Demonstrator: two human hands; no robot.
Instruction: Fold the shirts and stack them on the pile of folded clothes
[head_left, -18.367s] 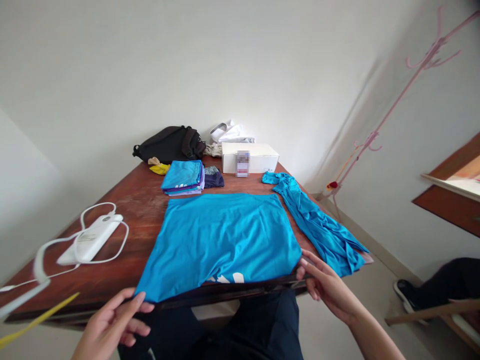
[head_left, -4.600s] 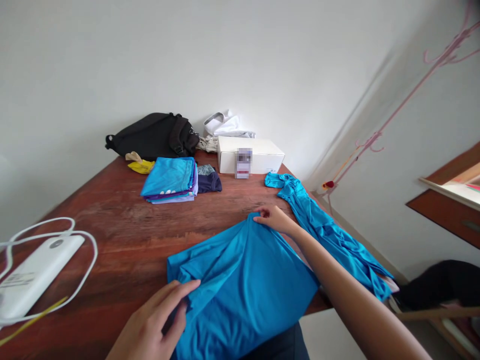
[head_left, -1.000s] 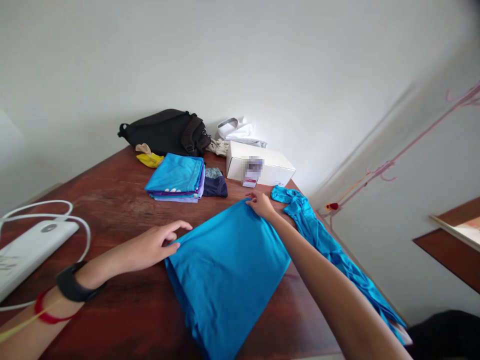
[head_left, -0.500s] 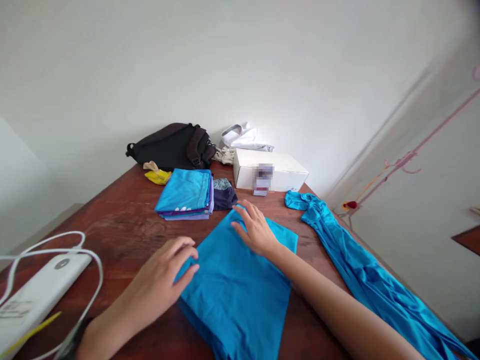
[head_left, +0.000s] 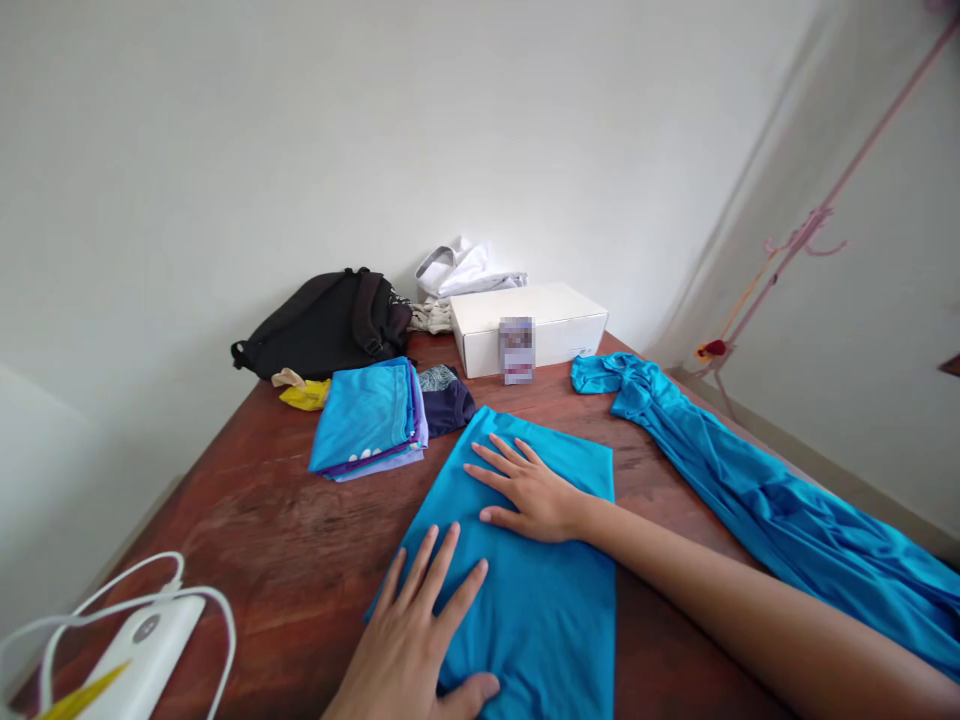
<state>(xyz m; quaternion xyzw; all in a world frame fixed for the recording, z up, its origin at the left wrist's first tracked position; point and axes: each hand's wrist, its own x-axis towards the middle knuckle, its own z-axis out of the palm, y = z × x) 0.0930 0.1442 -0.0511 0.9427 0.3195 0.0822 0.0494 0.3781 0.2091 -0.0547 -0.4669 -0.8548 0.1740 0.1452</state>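
A blue cloth (head_left: 547, 600), folded into a flat panel, lies on the wooden table in front of me. My left hand (head_left: 424, 630) rests on its left side, palm down with the fingers spread. Farther up the cloth, my right hand (head_left: 532, 495) lies flat with its fingers apart. Small wrinkles show in the fabric between and below the hands. Neither hand grips anything. The near end of the cloth runs out of view at the bottom edge.
Beyond the cloth sit a folded clothes stack (head_left: 367, 415), a dark folded garment (head_left: 446, 405), a black backpack (head_left: 315, 325) and a white box (head_left: 562, 310). A long blue satin cloth (head_left: 720, 470) lies along the right. At left are a white power bank (head_left: 142, 650) and its cable.
Both hands have come down flat onto the blue cloth with fingers spread. My left hand moved right and nearer to me. The view has shifted and tilted slightly.
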